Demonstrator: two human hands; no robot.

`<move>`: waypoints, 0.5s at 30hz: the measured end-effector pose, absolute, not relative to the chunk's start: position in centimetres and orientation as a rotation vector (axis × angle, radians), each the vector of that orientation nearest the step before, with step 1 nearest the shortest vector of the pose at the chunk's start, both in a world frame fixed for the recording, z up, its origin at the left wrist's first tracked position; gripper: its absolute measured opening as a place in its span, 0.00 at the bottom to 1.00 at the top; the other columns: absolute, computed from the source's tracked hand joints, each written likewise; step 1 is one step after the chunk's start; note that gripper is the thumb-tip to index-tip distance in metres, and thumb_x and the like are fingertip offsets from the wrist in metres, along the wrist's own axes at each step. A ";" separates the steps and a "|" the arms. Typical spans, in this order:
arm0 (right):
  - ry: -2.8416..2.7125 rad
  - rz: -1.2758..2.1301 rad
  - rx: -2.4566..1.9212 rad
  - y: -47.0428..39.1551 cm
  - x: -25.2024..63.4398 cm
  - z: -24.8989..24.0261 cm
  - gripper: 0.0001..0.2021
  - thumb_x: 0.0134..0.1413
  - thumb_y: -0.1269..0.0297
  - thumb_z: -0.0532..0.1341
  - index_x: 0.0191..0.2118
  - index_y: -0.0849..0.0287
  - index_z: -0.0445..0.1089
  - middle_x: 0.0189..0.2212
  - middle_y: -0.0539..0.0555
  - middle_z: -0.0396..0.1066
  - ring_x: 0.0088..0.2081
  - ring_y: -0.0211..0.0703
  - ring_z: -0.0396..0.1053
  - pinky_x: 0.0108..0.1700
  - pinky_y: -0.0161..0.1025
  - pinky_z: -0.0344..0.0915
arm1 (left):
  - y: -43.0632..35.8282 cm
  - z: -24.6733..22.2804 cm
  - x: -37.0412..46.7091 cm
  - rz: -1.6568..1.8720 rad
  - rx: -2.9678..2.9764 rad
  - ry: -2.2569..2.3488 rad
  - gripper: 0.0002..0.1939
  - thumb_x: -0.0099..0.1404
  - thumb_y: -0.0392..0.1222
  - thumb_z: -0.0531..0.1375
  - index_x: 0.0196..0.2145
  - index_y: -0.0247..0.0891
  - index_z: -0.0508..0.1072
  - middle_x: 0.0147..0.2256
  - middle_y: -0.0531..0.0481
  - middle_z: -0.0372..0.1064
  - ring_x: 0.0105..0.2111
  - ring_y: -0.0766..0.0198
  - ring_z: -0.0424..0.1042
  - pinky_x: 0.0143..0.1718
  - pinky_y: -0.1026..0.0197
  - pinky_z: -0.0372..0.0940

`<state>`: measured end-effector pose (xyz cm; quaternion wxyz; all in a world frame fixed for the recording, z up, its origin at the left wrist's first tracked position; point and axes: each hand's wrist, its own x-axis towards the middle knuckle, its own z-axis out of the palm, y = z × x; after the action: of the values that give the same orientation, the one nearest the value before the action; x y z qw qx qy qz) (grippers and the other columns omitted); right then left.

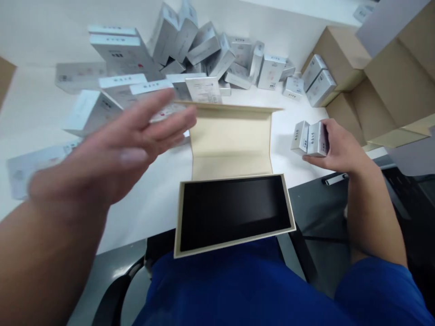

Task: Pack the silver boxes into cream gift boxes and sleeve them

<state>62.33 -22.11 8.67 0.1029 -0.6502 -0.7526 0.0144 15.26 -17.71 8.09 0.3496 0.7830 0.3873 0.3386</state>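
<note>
My right hand (340, 147) is wrapped round two small white boxes (308, 138), held side by side at the right of the table. My left hand (132, 136) is raised at the left, blurred, fingers stretched out and nothing in its grasp. Between the hands lies an opened cream box (233, 142), its lid folded back on the table. The near part of that box has a flat black inside (234, 213) and reaches over the table's front edge. White cartons partly show behind my left hand.
Several white boxes (204, 43) stand and lean along the back of the white table (142, 224). Open brown cartons (380, 104) are at the right. A chair armrest (113, 290) shows below the front edge.
</note>
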 end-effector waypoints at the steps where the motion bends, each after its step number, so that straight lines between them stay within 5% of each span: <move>1: -2.199 0.013 -1.916 -23.1 62.4 9.4 0.39 0.41 0.41 0.75 0.55 0.55 0.66 0.42 0.60 0.75 0.35 0.54 0.71 0.34 0.50 0.67 | -18.4 7.9 15.0 0.839 1.988 0.901 0.38 0.74 0.66 0.59 0.75 0.53 0.64 0.65 0.48 0.77 0.67 0.38 0.74 0.67 0.29 0.67; 4: -2.188 -0.074 -1.806 -25.6 61.5 11.7 0.40 0.43 0.40 0.74 0.57 0.55 0.64 0.43 0.60 0.73 0.37 0.56 0.73 0.34 0.51 0.68 | -22.6 6.8 13.5 0.776 2.068 0.938 0.33 0.71 0.63 0.66 0.71 0.61 0.70 0.67 0.49 0.74 0.70 0.37 0.70 0.73 0.26 0.61; 9: -2.356 -0.088 -1.491 -27.1 57.1 13.9 0.39 0.53 0.46 0.69 0.67 0.49 0.57 0.53 0.62 0.73 0.44 0.61 0.76 0.40 0.56 0.74 | -30.2 2.9 12.9 0.581 2.365 1.016 0.63 0.60 0.75 0.69 0.81 0.54 0.46 0.80 0.40 0.48 0.80 0.29 0.47 0.79 0.22 0.41; 12: -2.465 -0.153 -1.484 -27.1 53.8 14.3 0.39 0.56 0.46 0.68 0.69 0.51 0.56 0.52 0.64 0.74 0.44 0.64 0.75 0.40 0.58 0.73 | -31.4 0.8 14.1 0.564 2.382 1.117 0.65 0.62 0.63 0.73 0.82 0.56 0.37 0.81 0.36 0.42 0.79 0.28 0.47 0.78 0.20 0.46; 15: -2.553 -0.164 -1.539 -26.8 50.7 13.8 0.34 0.59 0.46 0.67 0.66 0.54 0.60 0.46 0.64 0.75 0.42 0.64 0.75 0.39 0.56 0.71 | -30.2 -0.5 15.2 0.634 2.389 1.073 0.61 0.63 0.57 0.74 0.81 0.53 0.43 0.81 0.33 0.42 0.79 0.28 0.50 0.74 0.26 0.59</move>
<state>50.67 -26.85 13.81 0.0780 -0.5141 -0.8524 -0.0546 15.22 -30.21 -0.52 0.2216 0.8646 0.3884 0.2293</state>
